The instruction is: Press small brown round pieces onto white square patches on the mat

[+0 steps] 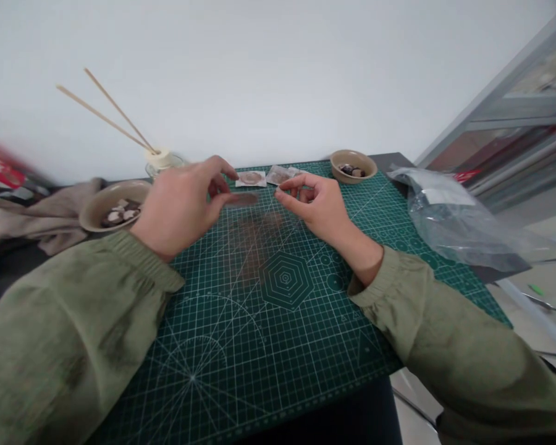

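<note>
Brownish piece [244, 199] in left hand [185, 201]; front mat edge [324, 393] well apart.

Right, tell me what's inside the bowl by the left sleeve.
The bowl holds small pale and dark brown pieces. The left hand covers part of its right side, and anything beneath the top pieces is hidden.

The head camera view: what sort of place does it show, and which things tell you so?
Probably a craft or hobby workspace: a green cutting mat printed with a grid and shapes, a left bowl and a right bowl holding small pieces, and small flat packets.
</note>
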### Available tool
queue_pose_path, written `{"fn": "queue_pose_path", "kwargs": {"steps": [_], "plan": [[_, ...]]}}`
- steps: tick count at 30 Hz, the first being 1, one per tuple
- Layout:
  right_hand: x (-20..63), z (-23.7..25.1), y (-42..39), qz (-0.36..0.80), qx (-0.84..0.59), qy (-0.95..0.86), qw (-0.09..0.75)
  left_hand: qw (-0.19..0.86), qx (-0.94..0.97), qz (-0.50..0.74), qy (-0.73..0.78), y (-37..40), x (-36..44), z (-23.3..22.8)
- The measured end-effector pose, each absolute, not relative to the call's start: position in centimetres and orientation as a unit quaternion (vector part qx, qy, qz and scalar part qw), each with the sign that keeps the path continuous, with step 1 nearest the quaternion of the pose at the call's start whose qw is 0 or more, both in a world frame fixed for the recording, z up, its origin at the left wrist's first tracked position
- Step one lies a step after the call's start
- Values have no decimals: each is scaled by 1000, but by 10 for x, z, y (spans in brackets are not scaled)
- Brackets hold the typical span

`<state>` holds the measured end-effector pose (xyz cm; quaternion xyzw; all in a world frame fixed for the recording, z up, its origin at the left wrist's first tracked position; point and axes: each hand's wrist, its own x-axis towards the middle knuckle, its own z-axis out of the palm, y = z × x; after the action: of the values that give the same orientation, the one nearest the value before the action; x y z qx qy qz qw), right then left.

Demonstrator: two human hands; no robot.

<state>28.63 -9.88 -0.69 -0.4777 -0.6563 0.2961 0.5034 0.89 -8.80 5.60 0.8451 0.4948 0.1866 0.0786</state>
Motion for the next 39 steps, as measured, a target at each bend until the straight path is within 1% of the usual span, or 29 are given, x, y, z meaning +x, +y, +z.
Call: {"fn": "queue_pose_path", "kwargs": {"steps": [2,5,8,11,13,16,18,19,24,29,34,39], "plan": [[286,-7,-99,284,-468,-657,518,84,862,191,462,-96,4,65],[286,-5,-100,287,-451,-673,512,158,883,152,414,-100,-6,70],[286,-3,-100,297,-452,-679,497,188,850,204,447,-93,-14,69],[285,-1,-100,296,-459,-679,490,214,847,180,452,-85,-18,62],[285,-1,-100,298,-462,-679,487,185,855,178,451,-87,-21,56],[284,-1,-102,304,-457,-687,476,98,864,215,445,-102,-27,46],[283,-2,-104,298,-448,-707,459,88,888,202,404,-115,-32,36],[283,-2,-106,290,-443,-721,447,73,912,199,351,-120,-33,30],[278,11,-115,240,-436,-784,371,82,927,199,306,-121,-29,0],[262,17,-113,188,-420,-840,288,95,927,213,292,-118,-27,-8],[260,0,-109,171,-391,-862,275,83,925,217,302,-136,-26,-8],[264,0,-114,176,-394,-859,276,74,930,185,310,-148,-21,-6]]}}
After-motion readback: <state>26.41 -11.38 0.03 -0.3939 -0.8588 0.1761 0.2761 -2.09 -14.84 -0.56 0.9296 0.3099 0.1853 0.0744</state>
